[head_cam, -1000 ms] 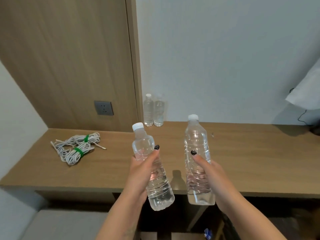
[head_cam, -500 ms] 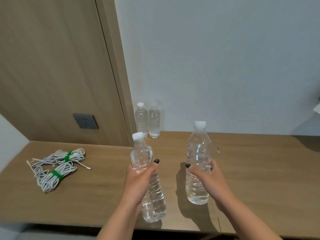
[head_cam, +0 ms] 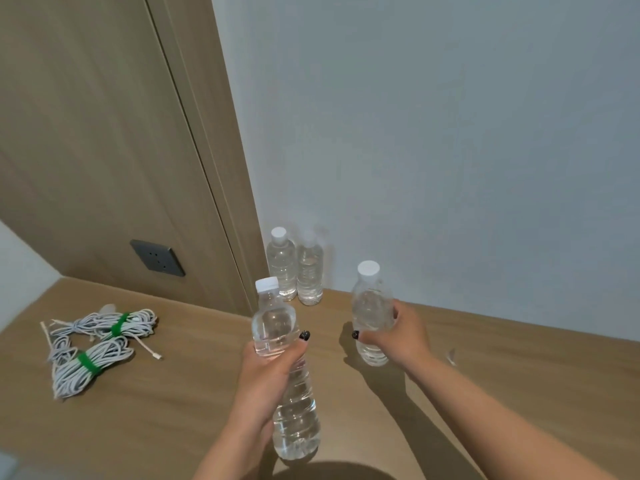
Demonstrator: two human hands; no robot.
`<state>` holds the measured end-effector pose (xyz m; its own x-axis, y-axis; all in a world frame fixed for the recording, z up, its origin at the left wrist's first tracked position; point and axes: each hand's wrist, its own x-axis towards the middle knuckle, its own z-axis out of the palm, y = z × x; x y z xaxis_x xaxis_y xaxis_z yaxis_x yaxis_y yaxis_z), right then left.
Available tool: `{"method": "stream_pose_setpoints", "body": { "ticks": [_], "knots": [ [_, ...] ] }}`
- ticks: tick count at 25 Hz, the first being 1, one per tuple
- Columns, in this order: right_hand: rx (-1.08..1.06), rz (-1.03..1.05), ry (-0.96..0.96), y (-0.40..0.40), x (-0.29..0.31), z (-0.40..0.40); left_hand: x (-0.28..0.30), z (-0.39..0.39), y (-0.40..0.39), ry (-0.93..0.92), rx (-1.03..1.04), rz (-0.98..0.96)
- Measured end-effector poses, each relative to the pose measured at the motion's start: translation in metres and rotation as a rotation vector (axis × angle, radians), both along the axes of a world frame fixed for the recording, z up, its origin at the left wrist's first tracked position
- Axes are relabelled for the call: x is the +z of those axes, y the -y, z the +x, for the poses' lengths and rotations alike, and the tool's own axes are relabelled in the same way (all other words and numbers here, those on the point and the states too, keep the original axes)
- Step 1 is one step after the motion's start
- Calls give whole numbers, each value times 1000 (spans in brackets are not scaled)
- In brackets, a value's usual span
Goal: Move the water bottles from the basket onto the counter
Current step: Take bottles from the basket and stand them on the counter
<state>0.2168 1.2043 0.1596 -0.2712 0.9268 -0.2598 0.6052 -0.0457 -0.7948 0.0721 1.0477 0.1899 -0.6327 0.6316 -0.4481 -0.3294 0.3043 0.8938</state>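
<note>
Person: two bare forearms, no sleeves visible. Left hand [head_cam: 273,372] and right hand [head_cam: 403,336]: thumbnails painted glossy black.

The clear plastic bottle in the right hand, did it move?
Yes. The clear plastic bottle in the right hand went forward over the wooden counter, closer to the two bottles by the wall.

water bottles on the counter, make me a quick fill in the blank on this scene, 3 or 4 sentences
1. Each hand holds one water ____.
2. By the wall stand ____ more bottles, side by side.
3. The cable bundles on the counter are tied with ____ straps.
4. The bottle in right hand has a ____ cap, like the bottle in left hand.

Missing words: bottle; two; green; white
</note>
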Motion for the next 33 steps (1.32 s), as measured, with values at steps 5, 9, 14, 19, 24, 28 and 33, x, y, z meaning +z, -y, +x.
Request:
{"method": "stream_pose_setpoints", "body": {
  "ticks": [5, 9, 14, 19, 24, 28, 33],
  "knots": [
    [60, 9, 106, -55, -10, -46, -9, -33, -27, -1, -21, -17],
    [38, 2, 162, -82, -32, -82, -15, -58, -51, -38, -15, -30],
    [41, -43, 188, -98, -62, -111, -22, -80, -72, -22, -10, -122],
    [31, -39, 138, -105, -80, -115, -29, -93, -81, -55, -115, -183],
    [-107, -3, 82, -100, -80, -121, -34, -98, -80, -14, -99, -152],
    [-254, 1, 62, -91, -81, -129, -38, -108, -79, -11, -131, -139],
    [-195, -29, 124, -97, -75, -128, -38, -114, -71, -26, -135, -134]
  ]
}}
